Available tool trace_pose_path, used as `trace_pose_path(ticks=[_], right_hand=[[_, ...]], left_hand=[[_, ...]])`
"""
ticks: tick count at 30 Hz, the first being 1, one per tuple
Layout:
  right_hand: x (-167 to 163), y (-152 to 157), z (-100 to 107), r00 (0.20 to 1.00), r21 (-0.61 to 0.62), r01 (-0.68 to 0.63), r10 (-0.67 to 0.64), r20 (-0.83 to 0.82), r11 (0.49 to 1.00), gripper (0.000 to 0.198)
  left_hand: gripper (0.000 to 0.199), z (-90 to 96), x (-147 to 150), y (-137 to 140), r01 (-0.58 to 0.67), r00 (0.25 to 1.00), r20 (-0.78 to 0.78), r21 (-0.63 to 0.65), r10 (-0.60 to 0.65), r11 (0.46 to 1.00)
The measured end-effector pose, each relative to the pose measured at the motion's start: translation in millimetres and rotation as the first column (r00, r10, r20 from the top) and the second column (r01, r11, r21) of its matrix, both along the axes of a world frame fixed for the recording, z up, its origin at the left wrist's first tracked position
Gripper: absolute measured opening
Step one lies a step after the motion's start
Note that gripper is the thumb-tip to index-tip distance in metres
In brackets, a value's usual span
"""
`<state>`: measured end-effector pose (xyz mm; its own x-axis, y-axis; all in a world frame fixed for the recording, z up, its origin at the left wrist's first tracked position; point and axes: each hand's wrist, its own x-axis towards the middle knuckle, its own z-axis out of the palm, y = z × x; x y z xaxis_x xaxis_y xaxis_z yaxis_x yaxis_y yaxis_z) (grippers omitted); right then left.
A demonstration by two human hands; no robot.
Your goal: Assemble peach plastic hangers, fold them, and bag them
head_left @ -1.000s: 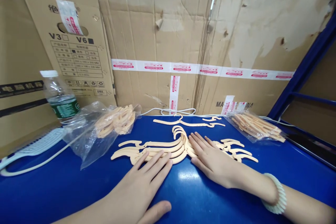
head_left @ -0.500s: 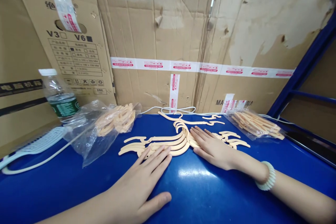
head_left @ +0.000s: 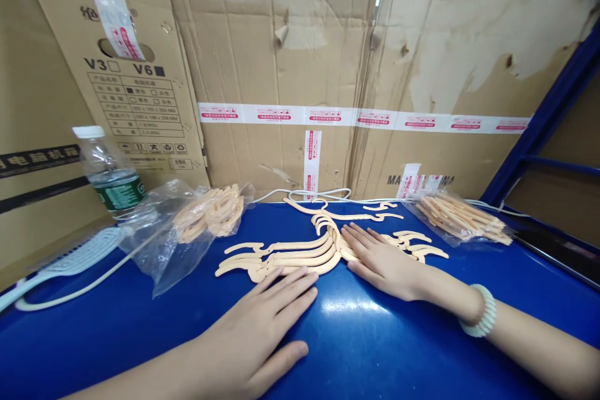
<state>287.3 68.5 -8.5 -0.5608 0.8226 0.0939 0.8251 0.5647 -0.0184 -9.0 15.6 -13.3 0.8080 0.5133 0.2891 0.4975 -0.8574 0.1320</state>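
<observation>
Several beige folding clothes hangers lie flat and overlapping on the blue tabletop, their hooks bunched at the middle. My left hand rests palm down at the near left edge of the pile, fingers stretched and thumb apart, fingertips at the nearest hanger's arm. Over the hangers' right arms lies my right hand, flat, with its fingers extended; it covers part of those arms. A bracelet circles the right wrist. One more hanger lies behind the pile.
Left of the pile, a clear plastic bag holds beige hangers. Another bag of beige pieces lies at the right. A water bottle, a pale blue hairbrush and a white cable are at the left. Cardboard stands behind.
My left hand has slid slightly right along the near hanger's arm, its fingers still stretched. My right hand stays flat on the hangers. The view has shifted a little.
</observation>
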Motion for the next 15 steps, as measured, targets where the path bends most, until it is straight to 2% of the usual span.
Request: trace_pose_path(ticks=[5, 9, 15], right_hand=[[-2.1, -1.4, 3.2, 0.999, -0.023, 0.015, -0.014, 0.040, 1.000, 0.070], [-0.7, 0.0, 0.6, 1.000, 0.002, 0.002, -0.002, 0.004, 1.000, 0.069], [0.2, 0.8, -1.9, 1.000, 0.008, 0.004, -0.003, -0.016, 1.000, 0.068]], left_hand=[[0.054, 4.5, -0.8, 0.7, 0.071, 0.997, 0.010, -0.014, -0.071, 0.997], [0.054, 6.6, -2.4, 2.7, 0.128, 0.992, 0.012, -0.057, -0.127, 0.990], [0.053, 6.6, -2.8, 5.3, 0.153, 0.988, -0.003, -0.076, -0.154, 0.985]])
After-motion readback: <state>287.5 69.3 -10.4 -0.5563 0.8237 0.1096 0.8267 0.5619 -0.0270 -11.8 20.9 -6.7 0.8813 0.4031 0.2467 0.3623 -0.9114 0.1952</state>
